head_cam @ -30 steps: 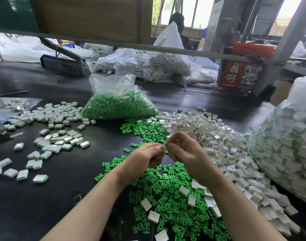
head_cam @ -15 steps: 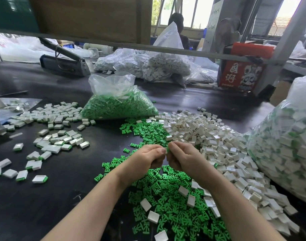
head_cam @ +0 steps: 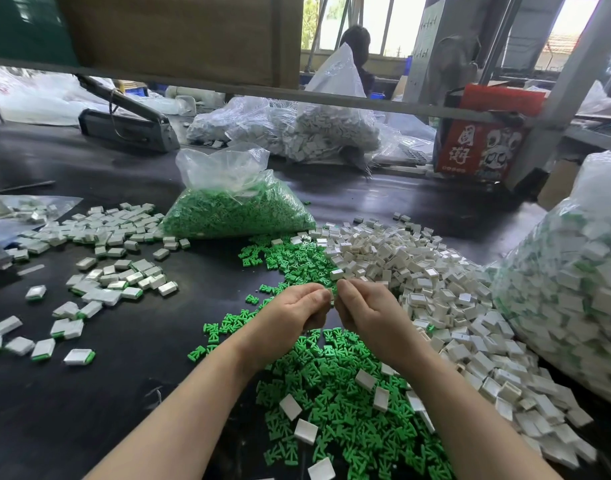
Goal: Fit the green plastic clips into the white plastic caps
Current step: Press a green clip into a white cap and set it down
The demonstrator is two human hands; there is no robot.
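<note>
My left hand point(head_cam: 295, 311) and my right hand point(head_cam: 364, 311) meet fingertip to fingertip above the table's middle. Between them they pinch one small piece point(head_cam: 333, 294), green and white at its visible edge and mostly hidden by the fingers. Loose green clips point(head_cam: 335, 393) lie heaped under my wrists. A long pile of white caps point(head_cam: 432, 282) runs along the right. Caps with green clips in them point(head_cam: 120, 278) lie scattered on the left.
A clear bag of green clips point(head_cam: 234, 209) stands behind the hands. A large bag of fitted caps point(head_cam: 574, 289) fills the right edge. More bags of white parts point(head_cam: 297, 133), a heat sealer point(head_cam: 127, 123) and a red box point(head_cam: 484, 147) stand at the back.
Both hands have dropped slightly toward me and closed together, with the fingertips now pressed tight around the small piece.
</note>
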